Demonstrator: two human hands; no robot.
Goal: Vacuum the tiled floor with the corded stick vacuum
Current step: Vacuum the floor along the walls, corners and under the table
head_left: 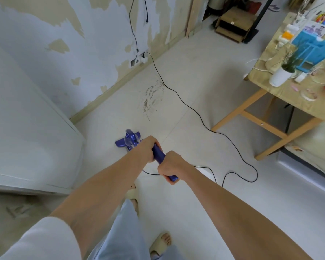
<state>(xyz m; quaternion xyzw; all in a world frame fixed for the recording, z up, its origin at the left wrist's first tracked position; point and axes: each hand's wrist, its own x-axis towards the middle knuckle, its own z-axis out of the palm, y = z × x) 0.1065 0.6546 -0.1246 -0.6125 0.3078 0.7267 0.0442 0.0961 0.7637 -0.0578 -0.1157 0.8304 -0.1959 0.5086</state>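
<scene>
A purple stick vacuum (129, 140) stands on the pale tiled floor (186, 76), its head flat near the middle of the view. My left hand (145, 150) grips the upper part of its purple handle (159, 155). Just below, my right hand (170, 168) grips the handle's end. The vacuum's black cord (193, 111) runs from the handle, loops across the floor to the right, then back to a wall socket (144, 58). A patch of scattered light debris (152, 95) lies on the tiles ahead of the vacuum head.
A white cabinet (32, 128) fills the left. A wooden table (281, 94) with a white plant pot (280, 76), a blue frame and small clutter stands at the right. Cardboard boxes (233, 25) sit at the back. My slippered feet (160, 243) are below.
</scene>
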